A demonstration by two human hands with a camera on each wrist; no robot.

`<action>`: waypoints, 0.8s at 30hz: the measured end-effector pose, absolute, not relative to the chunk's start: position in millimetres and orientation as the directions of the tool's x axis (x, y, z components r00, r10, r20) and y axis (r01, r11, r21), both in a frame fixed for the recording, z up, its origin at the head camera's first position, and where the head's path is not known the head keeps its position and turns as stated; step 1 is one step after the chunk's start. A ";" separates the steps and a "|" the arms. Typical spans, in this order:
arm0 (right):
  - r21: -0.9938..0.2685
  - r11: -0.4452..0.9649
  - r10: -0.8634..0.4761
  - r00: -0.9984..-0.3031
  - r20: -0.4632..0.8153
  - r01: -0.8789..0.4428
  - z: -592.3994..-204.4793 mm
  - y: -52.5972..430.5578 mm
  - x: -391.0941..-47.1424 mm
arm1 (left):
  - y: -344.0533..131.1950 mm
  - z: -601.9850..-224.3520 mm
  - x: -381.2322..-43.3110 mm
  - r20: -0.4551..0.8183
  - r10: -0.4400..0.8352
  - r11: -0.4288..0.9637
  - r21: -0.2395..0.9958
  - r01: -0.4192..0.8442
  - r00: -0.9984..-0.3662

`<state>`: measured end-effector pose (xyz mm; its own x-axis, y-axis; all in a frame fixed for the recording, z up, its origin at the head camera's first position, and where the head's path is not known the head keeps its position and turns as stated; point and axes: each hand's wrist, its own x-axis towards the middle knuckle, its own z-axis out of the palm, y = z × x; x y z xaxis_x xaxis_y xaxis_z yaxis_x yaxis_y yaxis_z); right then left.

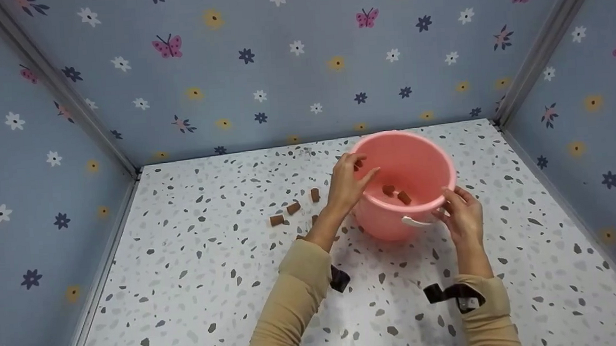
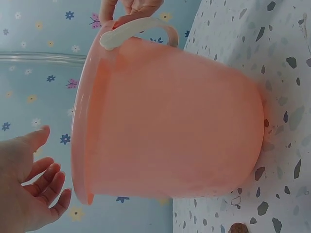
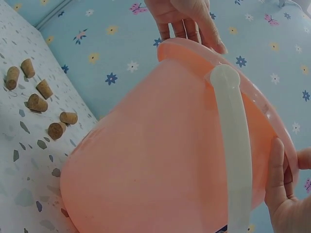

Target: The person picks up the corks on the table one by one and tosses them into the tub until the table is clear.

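A pink bucket [image 1: 391,224] with a white handle [image 1: 417,221] stands on the speckled surface, tilted towards me. My right hand [image 1: 464,214] grips its rim on the right, thumb and fingers either side of the edge in the right wrist view. Over the left rim hovers my left hand [image 1: 345,184], its fingers loosely spread; the left wrist view shows that hand [image 2: 34,179] with nothing visible in its fingers. A small dark brown patch lies by its fingertips in the head view, too unclear to name. Inside the bucket lie a cork [image 1: 389,190] and another cork [image 1: 404,197].
Several corks lie on the surface left of the bucket, among them one cork [image 1: 276,220], a second cork [image 1: 293,208] and a third cork [image 1: 315,195]. My left forearm partly covers another. Flowered panels [image 1: 281,78] enclose the back and both sides.
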<state>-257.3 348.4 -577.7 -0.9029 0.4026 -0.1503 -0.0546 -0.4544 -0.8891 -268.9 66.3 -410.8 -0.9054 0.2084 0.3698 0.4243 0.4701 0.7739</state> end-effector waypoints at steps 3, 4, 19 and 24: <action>-0.909 -0.406 0.445 -0.889 -0.106 -0.095 -596.5 353.7 -267.7 | 60.4 -413.0 -267.9 0.392 0.190 0.465 0.771 0.434 -0.900; -0.904 -0.413 0.452 -0.887 -0.098 -0.111 -598.7 354.1 -269.1 | 58.2 -413.9 -267.5 0.400 0.185 0.464 0.770 0.438 -0.898; -0.877 -0.472 0.418 -0.899 -0.133 -0.089 -586.3 350.3 -263.9 | 17.8 -432.7 -260.9 0.438 0.119 0.464 0.769 0.440 -0.891; -0.871 -0.485 0.403 -0.905 -0.140 -0.081 -587.9 353.7 -264.8 | 4.6 -440.2 -258.9 0.418 0.094 0.480 0.776 0.409 -0.904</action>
